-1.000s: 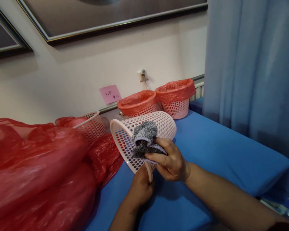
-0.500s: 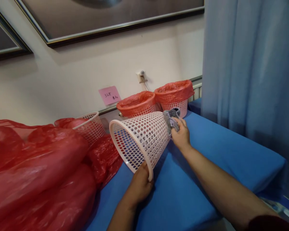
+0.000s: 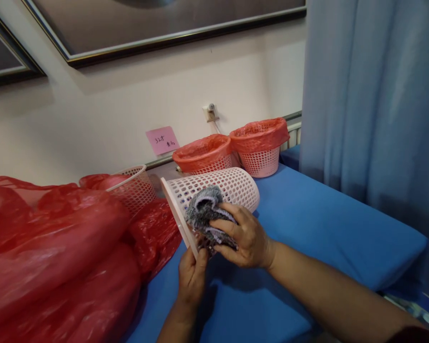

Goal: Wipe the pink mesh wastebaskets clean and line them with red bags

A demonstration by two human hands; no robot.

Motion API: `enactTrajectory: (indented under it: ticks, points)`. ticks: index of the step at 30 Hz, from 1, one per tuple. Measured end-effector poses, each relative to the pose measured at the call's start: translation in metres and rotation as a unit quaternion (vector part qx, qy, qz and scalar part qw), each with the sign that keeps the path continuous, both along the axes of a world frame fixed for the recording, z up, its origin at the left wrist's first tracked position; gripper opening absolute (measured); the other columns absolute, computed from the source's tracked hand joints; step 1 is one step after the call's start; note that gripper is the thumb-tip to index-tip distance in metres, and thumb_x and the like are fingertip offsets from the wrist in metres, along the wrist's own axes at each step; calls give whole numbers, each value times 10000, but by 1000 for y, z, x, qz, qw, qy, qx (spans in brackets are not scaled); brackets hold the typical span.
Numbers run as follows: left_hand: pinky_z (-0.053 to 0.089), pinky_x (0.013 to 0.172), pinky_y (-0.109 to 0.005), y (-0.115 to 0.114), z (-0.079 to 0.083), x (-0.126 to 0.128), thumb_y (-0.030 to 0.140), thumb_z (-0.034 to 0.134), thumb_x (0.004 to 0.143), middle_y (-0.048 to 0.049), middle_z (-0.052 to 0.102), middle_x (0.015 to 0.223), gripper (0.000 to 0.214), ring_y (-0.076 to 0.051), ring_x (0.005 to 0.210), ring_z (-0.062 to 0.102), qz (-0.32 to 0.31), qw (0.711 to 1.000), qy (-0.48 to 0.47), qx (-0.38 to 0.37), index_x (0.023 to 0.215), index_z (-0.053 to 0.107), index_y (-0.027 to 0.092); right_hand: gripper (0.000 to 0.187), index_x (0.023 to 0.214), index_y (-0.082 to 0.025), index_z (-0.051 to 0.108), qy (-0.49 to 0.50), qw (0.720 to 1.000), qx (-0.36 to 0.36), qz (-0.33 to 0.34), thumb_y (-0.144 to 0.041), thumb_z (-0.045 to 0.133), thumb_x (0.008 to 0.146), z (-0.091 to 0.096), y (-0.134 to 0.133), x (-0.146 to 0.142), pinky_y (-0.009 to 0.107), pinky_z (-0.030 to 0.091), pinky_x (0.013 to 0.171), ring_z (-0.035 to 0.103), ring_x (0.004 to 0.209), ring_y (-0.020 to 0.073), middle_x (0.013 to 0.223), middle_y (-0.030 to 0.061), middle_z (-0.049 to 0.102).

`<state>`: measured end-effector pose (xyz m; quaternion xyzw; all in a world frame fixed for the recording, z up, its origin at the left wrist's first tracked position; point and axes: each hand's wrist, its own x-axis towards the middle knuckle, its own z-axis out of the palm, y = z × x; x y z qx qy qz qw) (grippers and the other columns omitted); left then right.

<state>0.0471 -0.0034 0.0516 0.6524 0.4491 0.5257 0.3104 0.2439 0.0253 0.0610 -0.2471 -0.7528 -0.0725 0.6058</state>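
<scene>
- The left hand (image 3: 192, 278) pinches the lower rim of a pale pink perforated basket (image 3: 236, 183); its fingers behind the rim are hidden.
- The right hand (image 3: 246, 237), ahead and to the right of the left, grips a bunched grey cloth (image 3: 204, 205) against the basket's near side, close to the rim.
- The basket lies tipped on its side just beyond both hands, its long axis running from the mouth, by the left hand, to the base, up and right past the right hand's knuckles.
- The cloth covers the surface beneath it, and the turned-away mouth conceals most of the interior; whether the basket rests on the blue-covered counter (image 3: 307, 224) is unclear.
- Red plastic bags (image 3: 64, 247), cut off by the frame, heap left of the left hand, partly covering another basket (image 3: 141, 190).
- Beyond the right hand, two red-lined baskets (image 3: 260, 162) stand near the wall (image 3: 128, 102).
</scene>
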Motion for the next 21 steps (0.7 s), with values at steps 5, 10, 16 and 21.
enactTrajectory:
  ticks: [5, 10, 16, 21]
  points:
    - [550, 1092, -433, -1, -2, 4, 598, 598, 972, -131, 781, 1248, 549, -310, 1200, 719, 18, 1000, 24, 5, 1240, 751, 144, 621, 1428, -279, 554, 53, 992, -75, -89, -94, 584, 836, -14, 22, 8, 491, 530, 1119, 548, 1382, 290, 1526, 130, 482]
    - [558, 1057, -437, -4, -5, 5, 482, 575, 996, -133, 786, 1202, 440, -308, 1165, 728, 4, 994, 103, 37, 1220, 754, 148, 534, 1339, -214, 629, 250, 903, -261, -232, -161, 594, 808, -31, 76, 45, 562, 497, 1142, 587, 1336, 337, 1466, 162, 514]
    - [586, 792, -357, -5, 3, 10, 286, 561, 930, -64, 774, 887, 269, -254, 846, 747, -44, 966, 240, 89, 1079, 757, 178, 617, 1445, -199, 545, 228, 940, -176, -181, -149, 574, 830, -19, 59, 38, 596, 441, 1196, 524, 1423, 332, 1481, 173, 540]
    - [493, 627, -302, -4, -1, 10, 196, 548, 776, -28, 666, 713, 103, -189, 634, 604, -38, 957, 275, 87, 790, 649, 189, 729, 1543, -324, 464, 30, 999, 13, -8, -90, 565, 860, -3, -5, 1, 477, 554, 1119, 571, 1393, 278, 1579, 95, 488]
